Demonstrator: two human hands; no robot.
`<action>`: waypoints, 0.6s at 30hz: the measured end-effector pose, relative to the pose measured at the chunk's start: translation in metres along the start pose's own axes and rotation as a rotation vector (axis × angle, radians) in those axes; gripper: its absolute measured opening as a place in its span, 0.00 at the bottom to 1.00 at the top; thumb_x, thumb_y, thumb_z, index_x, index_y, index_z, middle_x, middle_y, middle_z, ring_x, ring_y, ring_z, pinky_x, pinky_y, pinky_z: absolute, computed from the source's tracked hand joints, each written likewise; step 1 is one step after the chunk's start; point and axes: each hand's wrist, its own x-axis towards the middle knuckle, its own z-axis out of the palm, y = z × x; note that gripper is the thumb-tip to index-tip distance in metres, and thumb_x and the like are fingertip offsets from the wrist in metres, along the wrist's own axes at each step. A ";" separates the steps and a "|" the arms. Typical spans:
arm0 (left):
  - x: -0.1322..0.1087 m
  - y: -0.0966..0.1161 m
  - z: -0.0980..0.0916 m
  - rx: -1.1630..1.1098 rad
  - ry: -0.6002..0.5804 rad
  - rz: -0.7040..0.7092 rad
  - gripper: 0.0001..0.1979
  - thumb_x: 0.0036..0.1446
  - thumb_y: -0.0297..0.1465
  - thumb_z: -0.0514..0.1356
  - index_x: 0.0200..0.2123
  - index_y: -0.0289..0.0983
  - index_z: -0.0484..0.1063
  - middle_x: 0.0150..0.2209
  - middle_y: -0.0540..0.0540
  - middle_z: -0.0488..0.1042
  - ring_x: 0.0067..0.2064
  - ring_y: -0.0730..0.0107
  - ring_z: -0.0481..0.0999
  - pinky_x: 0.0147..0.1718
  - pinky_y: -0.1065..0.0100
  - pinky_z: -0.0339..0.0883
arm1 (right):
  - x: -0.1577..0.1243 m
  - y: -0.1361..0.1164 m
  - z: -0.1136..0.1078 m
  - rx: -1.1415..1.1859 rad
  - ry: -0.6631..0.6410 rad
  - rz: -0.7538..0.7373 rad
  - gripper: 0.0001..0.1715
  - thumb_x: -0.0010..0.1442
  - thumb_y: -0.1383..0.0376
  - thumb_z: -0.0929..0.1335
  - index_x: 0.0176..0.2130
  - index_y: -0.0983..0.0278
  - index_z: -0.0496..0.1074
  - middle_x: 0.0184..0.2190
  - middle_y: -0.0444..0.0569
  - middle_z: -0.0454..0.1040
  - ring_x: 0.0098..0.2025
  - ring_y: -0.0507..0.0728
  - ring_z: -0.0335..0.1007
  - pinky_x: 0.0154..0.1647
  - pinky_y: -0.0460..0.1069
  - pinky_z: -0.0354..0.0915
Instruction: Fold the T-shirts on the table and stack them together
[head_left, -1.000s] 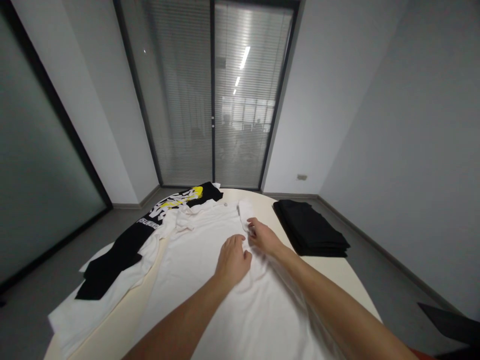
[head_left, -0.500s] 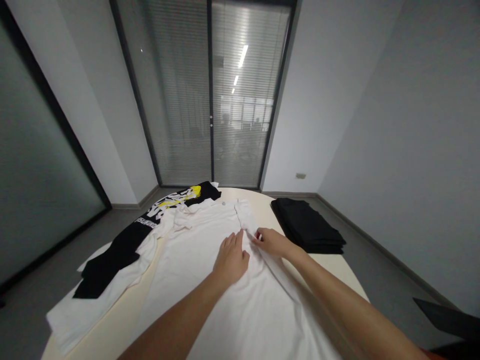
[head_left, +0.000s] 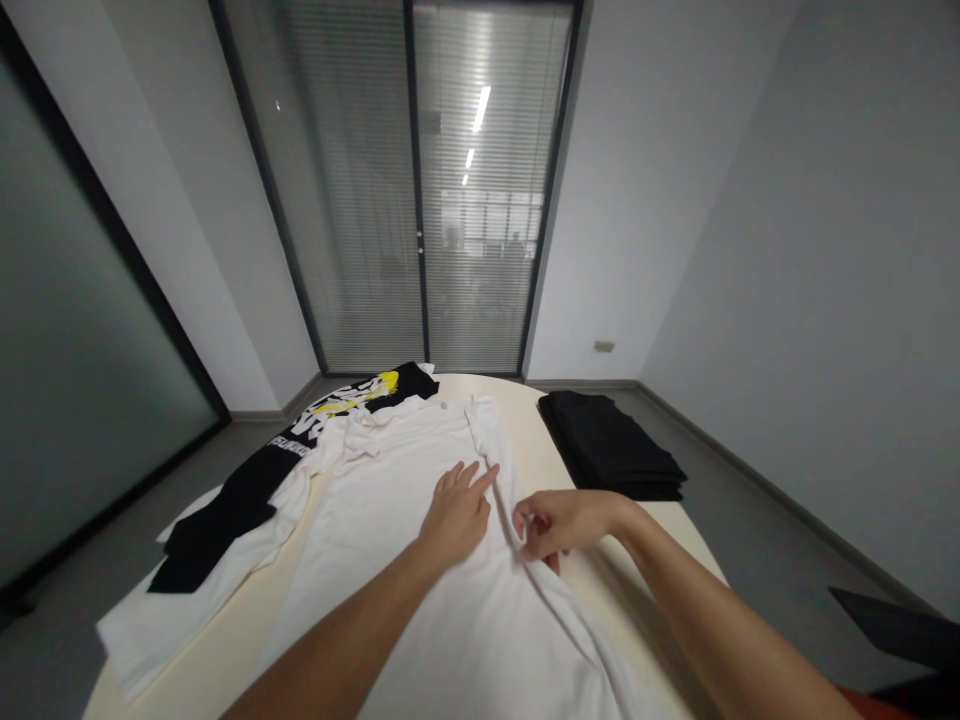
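Observation:
A white T-shirt (head_left: 375, 545) lies spread over the table, its collar end away from me and its right side folded inward in a long strip. My left hand (head_left: 456, 515) rests flat on the shirt with fingers spread, the index finger reaching to the folded strip. At the shirt's right edge, my right hand (head_left: 562, 525) pinches the white cloth between thumb and fingers. The cloth is slightly raised there. Near my body, the lower part of the shirt runs out of view.
On the left, black and white shirts (head_left: 232, 510) with yellow and white print lie loosely layered. A stack of folded black cloth (head_left: 607, 445) sits at the right edge of the pale round table (head_left: 529, 420). Beyond stands a glass partition with blinds (head_left: 480, 250).
My right hand has slid down the shirt's right edge toward me, still pinching cloth. My left hand has stayed nearly in place, its fingers now more spread.

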 end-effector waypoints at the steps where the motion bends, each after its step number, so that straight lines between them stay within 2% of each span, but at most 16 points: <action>1: 0.000 0.000 0.001 -0.007 0.005 0.003 0.31 0.64 0.27 0.49 0.70 0.47 0.57 0.68 0.43 0.62 0.70 0.52 0.56 0.67 0.49 0.49 | 0.000 0.000 0.003 0.070 -0.044 -0.026 0.33 0.48 0.46 0.76 0.46 0.63 0.69 0.24 0.41 0.75 0.26 0.53 0.75 0.30 0.45 0.67; 4: -0.001 0.000 0.003 -0.019 0.008 0.017 0.31 0.65 0.27 0.49 0.70 0.48 0.57 0.68 0.44 0.61 0.71 0.52 0.55 0.67 0.47 0.49 | -0.001 0.004 0.012 0.200 -0.161 -0.044 0.45 0.41 0.42 0.78 0.49 0.62 0.66 0.25 0.40 0.75 0.24 0.51 0.74 0.30 0.45 0.70; 8: -0.003 0.003 0.004 0.005 0.021 0.028 0.24 0.66 0.29 0.50 0.63 0.49 0.68 0.68 0.46 0.62 0.71 0.49 0.54 0.67 0.45 0.48 | -0.002 0.013 0.019 0.096 -0.188 0.057 0.44 0.33 0.44 0.81 0.41 0.61 0.64 0.22 0.37 0.73 0.20 0.50 0.71 0.21 0.42 0.66; 12: -0.003 0.006 0.005 0.010 0.028 0.017 0.22 0.69 0.33 0.47 0.62 0.44 0.69 0.67 0.44 0.64 0.70 0.49 0.55 0.67 0.44 0.49 | -0.007 0.013 0.031 0.086 -0.290 0.080 0.47 0.24 0.49 0.84 0.35 0.60 0.60 0.20 0.35 0.73 0.18 0.50 0.70 0.18 0.42 0.67; 14: -0.002 0.006 0.004 0.011 0.027 0.018 0.23 0.70 0.35 0.45 0.62 0.40 0.69 0.66 0.44 0.65 0.70 0.49 0.56 0.67 0.46 0.49 | -0.010 0.007 0.039 0.150 -0.405 0.051 0.47 0.23 0.50 0.84 0.36 0.60 0.61 0.19 0.35 0.73 0.17 0.50 0.71 0.18 0.42 0.69; 18: -0.001 0.006 0.003 0.017 0.016 0.021 0.25 0.71 0.37 0.44 0.63 0.36 0.67 0.67 0.45 0.65 0.70 0.48 0.56 0.68 0.47 0.49 | -0.007 -0.010 0.053 0.205 -0.824 -0.014 0.43 0.35 0.52 0.83 0.45 0.59 0.65 0.23 0.38 0.77 0.22 0.54 0.77 0.23 0.45 0.74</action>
